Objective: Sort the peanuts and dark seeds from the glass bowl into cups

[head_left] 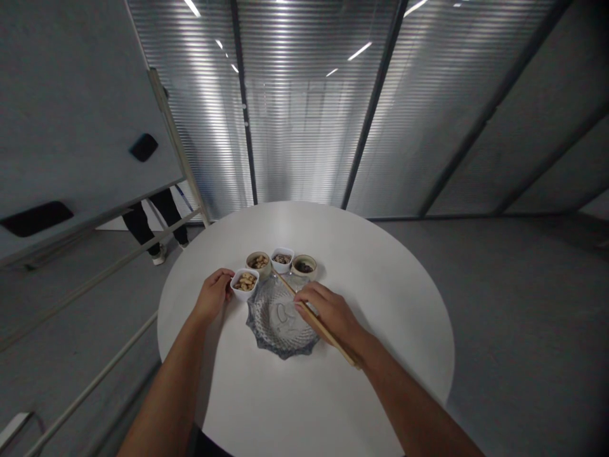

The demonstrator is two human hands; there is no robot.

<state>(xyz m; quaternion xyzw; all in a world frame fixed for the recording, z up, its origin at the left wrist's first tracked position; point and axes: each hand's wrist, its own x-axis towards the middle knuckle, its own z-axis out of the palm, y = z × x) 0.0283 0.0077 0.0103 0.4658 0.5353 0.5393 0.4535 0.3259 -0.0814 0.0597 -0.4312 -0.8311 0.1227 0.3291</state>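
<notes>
My right hand (328,308) is closed around a pair of wooden chopsticks (341,349). Their tips point away from me, close to the row of small bowls. Below them lies a clear glass plate (266,330) with a scalloped rim, partly hidden by my right hand. My left hand (215,295) grips the left side of a small white bowl (245,295) that holds pale curved nuts, like cashews. Beside it stand a tan bowl (257,272) of brownish nuts, a white bowl (282,268) with dark striped pieces, and another tan bowl (311,273) with dark contents.
Everything stands on a round white table (380,285). To the left is a whiteboard (85,114) on a metal frame, with a person's legs (157,219) showing beneath it. A wall with blinds (309,127) rises behind the table.
</notes>
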